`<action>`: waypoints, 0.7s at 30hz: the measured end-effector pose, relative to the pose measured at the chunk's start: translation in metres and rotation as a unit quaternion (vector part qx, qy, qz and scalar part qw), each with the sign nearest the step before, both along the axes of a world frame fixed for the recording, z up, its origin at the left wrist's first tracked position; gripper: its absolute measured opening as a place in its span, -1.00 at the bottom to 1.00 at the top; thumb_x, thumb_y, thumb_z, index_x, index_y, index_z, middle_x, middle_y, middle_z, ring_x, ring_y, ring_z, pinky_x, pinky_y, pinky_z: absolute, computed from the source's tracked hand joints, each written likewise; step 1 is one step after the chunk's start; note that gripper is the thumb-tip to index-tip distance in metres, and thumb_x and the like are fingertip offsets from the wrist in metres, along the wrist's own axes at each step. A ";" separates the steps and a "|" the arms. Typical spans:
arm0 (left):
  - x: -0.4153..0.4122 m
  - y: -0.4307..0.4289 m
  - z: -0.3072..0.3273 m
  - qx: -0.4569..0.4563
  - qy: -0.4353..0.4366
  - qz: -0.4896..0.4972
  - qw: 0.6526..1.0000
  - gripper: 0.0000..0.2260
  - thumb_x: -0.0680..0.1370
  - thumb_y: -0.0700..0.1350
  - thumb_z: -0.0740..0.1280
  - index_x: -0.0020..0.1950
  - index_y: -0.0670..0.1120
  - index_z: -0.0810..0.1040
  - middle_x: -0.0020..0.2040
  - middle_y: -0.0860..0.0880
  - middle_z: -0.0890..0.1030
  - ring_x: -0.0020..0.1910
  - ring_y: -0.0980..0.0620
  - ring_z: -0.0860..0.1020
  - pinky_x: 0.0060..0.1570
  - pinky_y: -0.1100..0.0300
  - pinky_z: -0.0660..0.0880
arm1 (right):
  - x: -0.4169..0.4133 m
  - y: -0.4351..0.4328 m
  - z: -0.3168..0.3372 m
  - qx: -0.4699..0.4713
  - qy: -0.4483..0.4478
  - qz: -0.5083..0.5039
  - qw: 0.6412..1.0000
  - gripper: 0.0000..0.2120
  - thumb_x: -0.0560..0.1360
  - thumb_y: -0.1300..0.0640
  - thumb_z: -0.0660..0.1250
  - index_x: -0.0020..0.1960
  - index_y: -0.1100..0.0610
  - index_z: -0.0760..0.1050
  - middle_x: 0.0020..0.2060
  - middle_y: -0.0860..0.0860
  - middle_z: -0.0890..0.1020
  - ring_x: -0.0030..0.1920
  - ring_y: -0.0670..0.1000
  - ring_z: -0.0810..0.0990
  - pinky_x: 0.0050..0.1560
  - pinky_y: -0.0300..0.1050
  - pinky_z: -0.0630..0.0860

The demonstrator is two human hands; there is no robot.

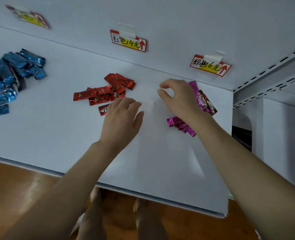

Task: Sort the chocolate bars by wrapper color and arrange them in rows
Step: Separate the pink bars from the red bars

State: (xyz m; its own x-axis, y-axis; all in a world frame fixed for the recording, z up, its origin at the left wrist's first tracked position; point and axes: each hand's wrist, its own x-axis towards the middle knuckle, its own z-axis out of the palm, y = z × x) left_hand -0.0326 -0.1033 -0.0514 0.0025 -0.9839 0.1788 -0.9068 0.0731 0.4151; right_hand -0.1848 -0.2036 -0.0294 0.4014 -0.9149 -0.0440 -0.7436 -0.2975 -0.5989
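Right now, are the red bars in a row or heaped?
Heaped: the red bars overlap at mixed angles, no tidy row.

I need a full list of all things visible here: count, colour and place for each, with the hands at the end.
blue bars: a pile, too many to count, blue, shelf left
red bars: about eight, red, shelf middle
pink bars: several, pink, shelf right
tags: three, red and yellow, taped on back wall
shelf: one, white
floor: brown wood, below shelf
left hand: fingers relaxed, by red bars
right hand: fingers curled, before pink bars, grip unclear
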 end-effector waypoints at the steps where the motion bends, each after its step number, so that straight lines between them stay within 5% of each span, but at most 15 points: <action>1: 0.010 0.001 0.002 -0.006 0.002 0.001 1.000 -0.67 0.51 -0.07 0.17 0.01 -0.26 0.61 -0.08 -0.19 0.63 -0.05 -0.24 0.59 -0.05 -0.04 0.50 | 0.010 0.000 0.001 -0.003 -0.001 0.004 1.000 -0.74 0.54 0.10 0.25 0.19 0.18 0.52 0.11 0.03 0.59 0.21 0.02 0.45 0.06 -0.31 0.26; 8: 0.105 0.019 0.012 -0.021 -0.006 -0.011 1.000 -0.72 0.49 -0.10 0.17 -0.06 -0.22 0.61 -0.13 -0.15 0.63 -0.12 -0.22 0.58 -0.10 0.02 0.48 | 0.104 0.014 0.014 -0.023 -0.025 0.012 0.999 -0.80 0.53 0.12 0.26 0.08 0.18 0.55 0.03 0.04 0.62 0.12 0.05 0.49 0.06 -0.20 0.35; 21: 0.316 0.048 0.040 -0.028 -0.026 -0.005 0.999 -0.69 0.50 -0.09 0.16 -0.07 -0.26 0.61 -0.15 -0.18 0.62 -0.15 -0.24 0.58 -0.12 -0.03 0.50 | 0.291 0.052 0.036 -0.002 -0.010 0.017 1.000 -0.77 0.55 0.14 0.23 0.15 0.20 0.51 0.10 0.05 0.59 0.15 0.05 0.48 0.05 -0.28 0.29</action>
